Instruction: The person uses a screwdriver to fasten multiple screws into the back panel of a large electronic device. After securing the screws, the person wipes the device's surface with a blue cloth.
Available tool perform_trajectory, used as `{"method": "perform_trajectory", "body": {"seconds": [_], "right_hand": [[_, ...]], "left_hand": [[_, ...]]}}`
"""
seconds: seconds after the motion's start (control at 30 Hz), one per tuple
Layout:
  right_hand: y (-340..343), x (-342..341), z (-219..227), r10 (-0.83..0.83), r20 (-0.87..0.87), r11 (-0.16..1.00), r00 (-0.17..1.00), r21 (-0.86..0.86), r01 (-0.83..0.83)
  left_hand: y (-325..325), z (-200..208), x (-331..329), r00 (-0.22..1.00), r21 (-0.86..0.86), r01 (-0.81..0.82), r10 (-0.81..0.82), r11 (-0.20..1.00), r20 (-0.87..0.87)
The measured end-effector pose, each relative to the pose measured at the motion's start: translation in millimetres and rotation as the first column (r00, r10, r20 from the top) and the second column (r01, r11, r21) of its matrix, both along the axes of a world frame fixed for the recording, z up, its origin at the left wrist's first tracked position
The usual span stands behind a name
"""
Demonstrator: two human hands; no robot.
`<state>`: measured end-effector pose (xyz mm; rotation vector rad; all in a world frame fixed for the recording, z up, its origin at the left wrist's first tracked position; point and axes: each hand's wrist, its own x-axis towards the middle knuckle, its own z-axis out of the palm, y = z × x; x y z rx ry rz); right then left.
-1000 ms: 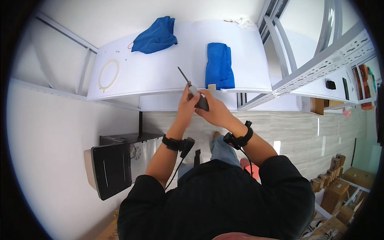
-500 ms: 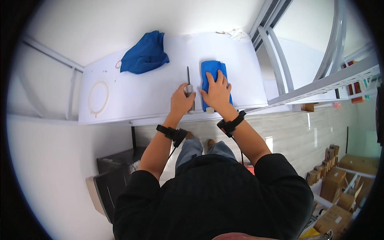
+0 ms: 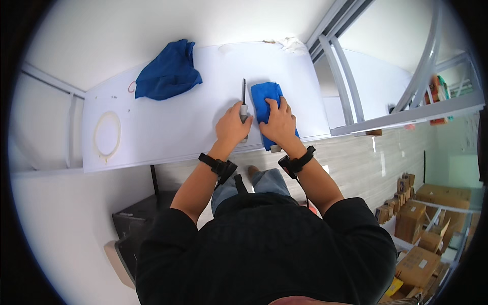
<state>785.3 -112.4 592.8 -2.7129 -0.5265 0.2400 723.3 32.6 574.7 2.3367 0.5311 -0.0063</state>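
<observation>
The folded blue cloth [image 3: 268, 104] is now lying flat on the white surface [image 3: 168, 127], just right of centre frame, and the right hand [image 3: 278, 121] is pressing down on it with fingers spread and flat, clamped on nothing. A second ago both hands were up together in front of the near edge, working on the tool; half a second ago they were arriving on the top. The left hand [image 3: 232, 125] is closed around the grey handle of a slim dark-bladed tool [image 3: 243, 99], which is lying on the surface with its blade pointing away, touching the cloth's left edge. So the work is shifting down onto the cloth and tool. A crumpled dark blue rag [image 3: 168, 73] is sitting well apart, upper left.
</observation>
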Motion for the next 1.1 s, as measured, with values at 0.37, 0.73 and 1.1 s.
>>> {"method": "perform_trajectory", "body": {"seconds": [0.37,0.73,1.1], "right_hand": [[-26,30,-13,0.069,0.051,0.917,0.996,0.389,-0.084],[51,-114,85,0.628,-0.214,0.502,0.748,0.846,-0.18],[163,-484,119,0.905,0.282,0.018,0.319,0.723,-0.691]], "left_hand": [[-12,-5,-57,0.959,-0.269,-0.158,0.212,0.95,0.187],[6,75,-291,0.66,-0.151,-0.627,0.624,0.765,0.418],[-11,146,-718,0.202,0.317,-0.948,0.768,-0.002,0.608]]}}
